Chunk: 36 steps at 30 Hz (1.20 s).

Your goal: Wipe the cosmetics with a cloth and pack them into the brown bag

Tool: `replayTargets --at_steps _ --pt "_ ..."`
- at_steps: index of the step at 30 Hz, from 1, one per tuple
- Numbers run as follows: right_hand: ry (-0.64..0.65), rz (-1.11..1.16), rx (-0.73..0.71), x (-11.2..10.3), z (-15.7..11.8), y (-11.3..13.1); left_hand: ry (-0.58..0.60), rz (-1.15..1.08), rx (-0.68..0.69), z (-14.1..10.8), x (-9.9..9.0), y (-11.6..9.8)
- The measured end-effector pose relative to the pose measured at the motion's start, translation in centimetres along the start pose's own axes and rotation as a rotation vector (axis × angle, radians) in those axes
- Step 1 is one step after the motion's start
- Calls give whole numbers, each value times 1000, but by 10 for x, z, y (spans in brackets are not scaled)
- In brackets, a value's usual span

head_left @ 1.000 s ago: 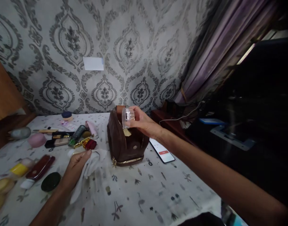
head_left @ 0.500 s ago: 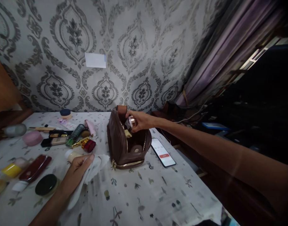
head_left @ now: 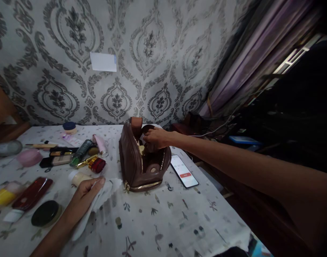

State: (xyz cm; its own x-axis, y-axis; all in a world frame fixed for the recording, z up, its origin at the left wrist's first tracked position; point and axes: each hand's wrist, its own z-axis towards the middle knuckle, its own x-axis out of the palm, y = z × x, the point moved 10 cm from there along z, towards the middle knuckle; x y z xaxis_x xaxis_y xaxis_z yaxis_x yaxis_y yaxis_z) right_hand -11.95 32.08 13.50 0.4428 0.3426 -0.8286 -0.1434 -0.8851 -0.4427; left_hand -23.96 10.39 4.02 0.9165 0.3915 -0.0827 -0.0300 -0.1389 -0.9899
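Note:
A brown leather bag (head_left: 131, 161) stands unzipped in the middle of the patterned tablecloth (head_left: 142, 228). My right hand (head_left: 158, 138) reaches into its opening from the right, fingers bent; whatever they may hold is hidden in the dark interior. Something yellowish shows inside the bag below the fingertips. My left hand (head_left: 84, 194) is closed on a white cloth (head_left: 100, 198), left of the bag and near a cream bottle (head_left: 79, 177). A red jar (head_left: 97, 165) and a green bottle (head_left: 81, 152) lie behind that hand.
A lit phone (head_left: 185, 172) lies right of the bag. Farther left are a dark-lidded jar (head_left: 46, 213), a dark red bottle (head_left: 32, 194), a pink round case (head_left: 29, 157) and several cosmetics. A blue-lidded jar (head_left: 69, 127) stands near the patterned wall.
My right hand has lowered deeper into the bag, and the shiny round jar it held is now out of sight. My left hand keeps its hold on the cloth. The view has shifted slightly.

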Motion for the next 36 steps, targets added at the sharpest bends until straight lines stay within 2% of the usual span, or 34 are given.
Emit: replayTargets --at_steps 9,17,27,36 --pt "5 22 -29 5 3 6 94 142 48 3 12 -5" --pt "15 38 -29 5 13 16 150 211 116 2 18 3" --pt "56 118 -40 -2 -4 -1 175 374 146 0 24 1" --pt "45 5 -72 5 14 36 234 508 224 -1 33 -3"
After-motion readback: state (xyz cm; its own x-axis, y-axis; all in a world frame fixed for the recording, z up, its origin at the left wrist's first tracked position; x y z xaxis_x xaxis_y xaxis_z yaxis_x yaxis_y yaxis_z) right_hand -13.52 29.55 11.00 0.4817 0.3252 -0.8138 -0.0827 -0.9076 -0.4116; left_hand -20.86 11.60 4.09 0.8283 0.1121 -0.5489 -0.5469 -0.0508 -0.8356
